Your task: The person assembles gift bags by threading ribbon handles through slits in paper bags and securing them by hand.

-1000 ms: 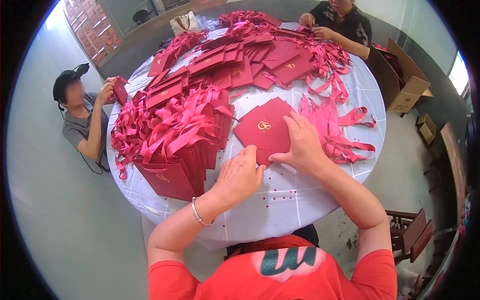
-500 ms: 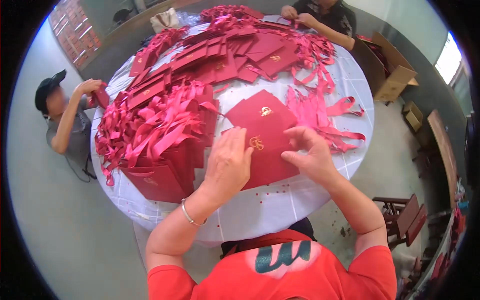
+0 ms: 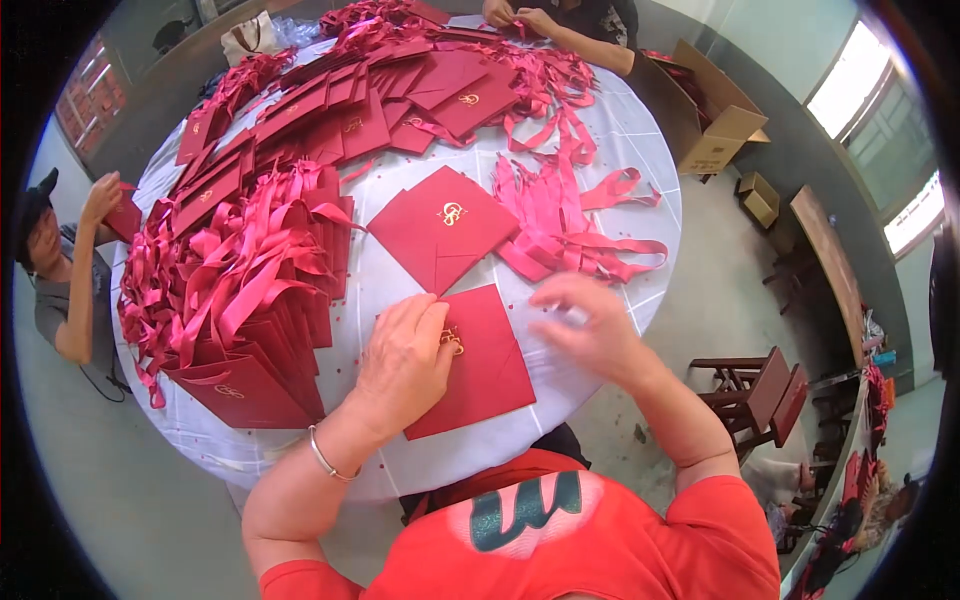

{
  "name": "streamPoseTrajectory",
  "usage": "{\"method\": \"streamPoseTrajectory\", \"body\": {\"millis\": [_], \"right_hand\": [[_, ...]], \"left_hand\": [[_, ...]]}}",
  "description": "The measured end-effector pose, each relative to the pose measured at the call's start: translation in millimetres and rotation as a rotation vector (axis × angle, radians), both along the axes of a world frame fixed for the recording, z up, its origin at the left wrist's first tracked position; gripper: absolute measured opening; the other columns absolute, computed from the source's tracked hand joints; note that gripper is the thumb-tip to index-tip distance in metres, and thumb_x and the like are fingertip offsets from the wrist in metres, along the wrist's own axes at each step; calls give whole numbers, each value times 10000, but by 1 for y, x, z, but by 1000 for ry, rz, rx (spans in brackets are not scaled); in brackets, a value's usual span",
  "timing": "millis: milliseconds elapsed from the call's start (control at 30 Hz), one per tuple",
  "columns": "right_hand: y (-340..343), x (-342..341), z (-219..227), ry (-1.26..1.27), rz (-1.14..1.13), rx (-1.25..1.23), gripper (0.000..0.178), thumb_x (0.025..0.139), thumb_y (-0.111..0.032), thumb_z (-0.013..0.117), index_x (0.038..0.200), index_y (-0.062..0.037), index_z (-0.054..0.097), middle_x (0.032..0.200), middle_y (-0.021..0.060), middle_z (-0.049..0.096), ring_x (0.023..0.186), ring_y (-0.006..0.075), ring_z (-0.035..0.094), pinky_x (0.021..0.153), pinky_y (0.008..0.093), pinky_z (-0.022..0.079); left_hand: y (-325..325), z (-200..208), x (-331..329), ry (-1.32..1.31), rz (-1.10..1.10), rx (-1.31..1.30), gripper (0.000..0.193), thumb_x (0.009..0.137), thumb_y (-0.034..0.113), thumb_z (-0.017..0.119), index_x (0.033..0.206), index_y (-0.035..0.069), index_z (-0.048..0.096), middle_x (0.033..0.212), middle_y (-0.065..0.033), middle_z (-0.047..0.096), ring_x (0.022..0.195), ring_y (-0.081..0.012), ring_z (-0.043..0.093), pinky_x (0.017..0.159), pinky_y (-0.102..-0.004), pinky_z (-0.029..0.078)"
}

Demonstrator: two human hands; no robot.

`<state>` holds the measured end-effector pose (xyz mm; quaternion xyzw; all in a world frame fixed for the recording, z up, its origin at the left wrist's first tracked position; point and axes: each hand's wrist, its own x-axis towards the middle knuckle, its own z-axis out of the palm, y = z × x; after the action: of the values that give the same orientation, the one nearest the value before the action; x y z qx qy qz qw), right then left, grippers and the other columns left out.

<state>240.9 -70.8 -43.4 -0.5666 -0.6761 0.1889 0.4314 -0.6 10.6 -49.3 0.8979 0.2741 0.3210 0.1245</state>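
A dark red flat paper bag (image 3: 490, 370) with a gold emblem lies on the white-covered table in front of me. My left hand (image 3: 405, 345) rests over its left side, fingers stretched across the surface and hiding part of the emblem. My right hand (image 3: 590, 325) hovers beyond the bag's right edge, fingers apart and slightly blurred, holding nothing visible. Just beyond lies a small pile of flat red bags (image 3: 440, 225), turned askew. To its right, loose pink ribbons (image 3: 590, 225) spread over the cloth. At left stand many upright red bags (image 3: 245, 390), packed together under pink ribbon handles (image 3: 235, 260).
A heap of red bags (image 3: 370, 125) covers the table's far side. One person (image 3: 70, 270) at the left holds a red bag; another person's hands (image 3: 520, 18) work at the far edge. A cardboard box (image 3: 715, 120) and wooden stool (image 3: 755, 400) stand right.
My view has shifted, so the table sits further left. The bag before me now lies nearer, apart from most of the pile. My right hand has come away from the bag's side.
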Motion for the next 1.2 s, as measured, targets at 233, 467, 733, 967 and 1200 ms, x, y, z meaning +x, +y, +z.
{"method": "streamPoseTrajectory", "body": {"millis": [233, 467, 733, 967, 1200], "right_hand": [[65, 72, 1, -388, -239, 221, 103, 775, -104, 716, 863, -52, 731, 904, 108, 684, 880, 303, 629, 803, 396, 494], [68, 78, -7, -435, -328, 147, 112, 752, -104, 730, 832, -31, 699, 862, 127, 661, 828, 302, 616, 767, 396, 497], [-21, -19, 12, -188, 12, 115, 184, 735, -13, 765, 838, -51, 618, 766, 84, 622, 695, 242, 610, 612, 337, 491], [-26, -46, -22, -281, 230, 258, 253, 661, -43, 792, 847, -68, 623, 786, 57, 594, 684, 230, 579, 582, 333, 472], [-24, -39, -22, -134, 301, 198, 246, 658, -63, 813, 828, -71, 635, 799, 63, 605, 645, 223, 575, 574, 325, 478]], "left_hand": [[1, -3, 2, 81, -11, -26, 361, 752, 49, 709, 1079, -48, 591, 1144, -233, 598, 1109, -386, 560, 979, -446, 430], [5, 4, 2, 55, -17, -42, 384, 705, 44, 742, 1051, -33, 593, 1085, -188, 584, 1034, -360, 562, 932, -434, 437], [8, 7, -4, 115, -4, -283, 503, 656, 106, 813, 1094, 8, 586, 1016, -165, 570, 1001, -352, 569, 894, -420, 456], [15, 7, -2, 34, -41, -688, 334, 794, 86, 730, 1075, -43, 601, 923, -135, 657, 819, -229, 646, 735, -326, 507], [30, 10, 0, -98, -242, -1543, 170, 949, 42, 564, 1095, -34, 607, 881, 17, 658, 795, -26, 542, 687, -201, 463]]}}
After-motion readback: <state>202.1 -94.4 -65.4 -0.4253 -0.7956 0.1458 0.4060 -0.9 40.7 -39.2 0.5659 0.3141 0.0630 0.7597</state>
